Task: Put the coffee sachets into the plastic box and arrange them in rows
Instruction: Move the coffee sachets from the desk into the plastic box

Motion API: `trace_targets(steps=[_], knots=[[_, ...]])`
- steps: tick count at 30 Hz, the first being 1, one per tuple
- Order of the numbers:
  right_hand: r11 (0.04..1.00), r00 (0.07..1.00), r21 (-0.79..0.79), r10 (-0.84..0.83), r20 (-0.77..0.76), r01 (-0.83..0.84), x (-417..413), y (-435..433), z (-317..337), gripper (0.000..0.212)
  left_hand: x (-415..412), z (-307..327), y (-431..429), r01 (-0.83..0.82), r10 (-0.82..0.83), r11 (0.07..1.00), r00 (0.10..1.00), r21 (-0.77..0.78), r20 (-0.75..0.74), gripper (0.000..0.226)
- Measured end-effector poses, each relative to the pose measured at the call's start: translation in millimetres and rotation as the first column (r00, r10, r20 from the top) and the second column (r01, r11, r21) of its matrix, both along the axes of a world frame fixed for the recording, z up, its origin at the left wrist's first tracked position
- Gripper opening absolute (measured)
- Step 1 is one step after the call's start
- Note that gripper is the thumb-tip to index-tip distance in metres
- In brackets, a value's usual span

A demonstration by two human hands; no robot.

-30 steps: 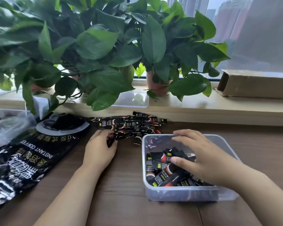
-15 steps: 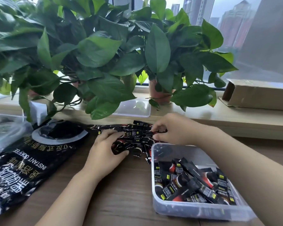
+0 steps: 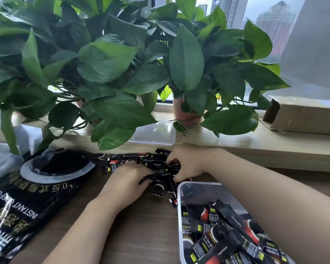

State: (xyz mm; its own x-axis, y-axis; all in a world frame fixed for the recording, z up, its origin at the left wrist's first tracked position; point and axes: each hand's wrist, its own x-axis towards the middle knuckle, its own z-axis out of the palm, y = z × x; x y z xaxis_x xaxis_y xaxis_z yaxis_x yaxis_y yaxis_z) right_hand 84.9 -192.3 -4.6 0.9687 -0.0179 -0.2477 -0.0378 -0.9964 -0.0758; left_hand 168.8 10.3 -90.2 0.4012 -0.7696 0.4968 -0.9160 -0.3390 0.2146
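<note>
A loose pile of black coffee sachets [image 3: 122,161] lies on the wooden table just in front of the window ledge. My left hand [image 3: 126,183] lies over the near side of the pile, its fingers curled round several sachets. My right hand [image 3: 187,162] reaches in from the right and grips sachets at the pile's right end. The clear plastic box [image 3: 196,191] stands at the lower right with several sachets [image 3: 217,235] lying jumbled inside it. My right forearm crosses over the box's far right part.
A large black instant-coffee bag [image 3: 27,202] lies flat at the left. Potted plants [image 3: 187,115] hang their leaves over the ledge and pile. The box's clear lid [image 3: 154,133] rests on the ledge. A cardboard box [image 3: 303,117] sits at the far right of the ledge.
My right hand left the plastic box and went up to the sachet pile, where it now grips sachets. My left hand closed further into the pile. The view moved closer.
</note>
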Motion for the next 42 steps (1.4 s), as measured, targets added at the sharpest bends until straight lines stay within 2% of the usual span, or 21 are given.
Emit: trace_targets(steps=[3,5,10,14,17,19,21,22,23,25,26,27,29,30,31,33,35,36,38,40,42], knots=[[0.998,0.992,0.055,0.024,0.128,-0.031,-2,-7,-1,0.036,3,3,3,0.011,-0.011,0.999,1.000,-0.032,0.000,0.020],[0.998,0.973,0.024,0.047,0.227,-0.054,-6,-8,2,0.025,3,6,4,0.021,-0.022,0.998,1.000,-0.058,-0.018,0.019],[0.991,0.906,-0.105,0.117,0.407,-0.081,-22,-16,13,0.022,5,10,10,0.036,-0.041,0.996,0.997,-0.076,-0.062,0.017],[0.974,0.825,-0.181,0.213,0.523,-0.137,-46,-13,25,0.021,-2,17,13,0.025,-0.025,0.991,1.000,-0.133,-0.003,0.015],[0.964,0.692,-0.178,0.266,0.672,-0.198,-79,3,46,0.023,-9,26,14,0.020,-0.004,0.977,0.997,-0.211,0.075,0.015],[0.977,0.581,-0.108,0.195,0.790,-0.181,-107,11,58,0.021,-15,31,15,0.003,0.035,0.956,0.992,-0.293,0.124,0.015],[0.988,0.517,0.090,-0.010,0.856,-0.128,-139,13,68,0.020,-23,35,15,-0.014,0.082,0.919,0.984,-0.394,0.156,0.013],[0.967,0.525,0.240,-0.163,0.835,-0.082,-155,13,70,0.019,-29,37,15,-0.021,0.103,0.895,0.982,-0.445,0.160,0.012],[0.917,0.570,0.398,-0.308,0.761,-0.035,-167,12,72,0.018,-34,39,15,-0.025,0.118,0.871,0.980,-0.491,0.161,0.012],[0.772,0.727,0.628,-0.486,0.485,0.097,-183,11,69,0.018,-45,43,14,-0.011,0.116,0.824,0.982,-0.567,0.150,0.012],[0.734,0.790,0.652,-0.509,0.342,0.190,-186,12,65,0.021,-50,44,12,-0.001,0.103,0.800,0.985,-0.600,0.136,0.011],[0.758,0.832,0.594,-0.494,0.255,0.268,-189,10,58,0.028,-54,46,11,0.008,0.088,0.777,0.989,-0.629,0.120,0.011],[0.868,0.857,0.372,-0.440,0.268,0.330,-196,6,42,0.045,-62,49,9,0.013,0.063,0.734,0.994,-0.679,0.086,0.011],[0.889,0.844,0.310,-0.432,0.318,0.338,-200,4,36,0.049,-64,50,9,0.002,0.058,0.715,0.996,-0.699,0.061,0.012],[0.883,0.812,0.320,-0.451,0.371,0.344,-206,1,33,0.049,-66,51,8,-0.021,0.053,0.695,0.998,-0.718,0.022,0.013],[0.843,0.696,0.416,-0.524,0.490,0.342,-219,-8,27,0.044,-69,54,7,-0.099,0.027,0.640,0.994,-0.762,-0.107,0.017],[0.827,0.598,0.417,-0.561,0.572,0.377,-230,-20,19,0.035,-72,58,5,-0.204,-0.016,0.571,0.966,-0.795,-0.259,0.019],[0.812,0.575,0.413,-0.584,0.573,0.413,-233,-25,13,0.034,-73,59,4,-0.255,-0.045,0.538,0.943,-0.803,-0.329,0.021],[0.736,0.565,0.494,-0.674,0.476,0.463,-236,-29,0,0.043,-75,62,3,-0.356,-0.085,0.496,0.888,-0.792,-0.452,0.026],[0.664,0.575,0.598,-0.727,0.376,0.449,-234,-26,-11,0.050,-77,64,2,-0.396,-0.123,0.487,0.852,-0.779,-0.510,0.029],[0.645,0.562,0.625,-0.740,0.368,0.439,-230,-24,-17,0.043,-82,68,-3,-0.389,-0.220,0.475,0.816,-0.789,-0.534,0.018]])
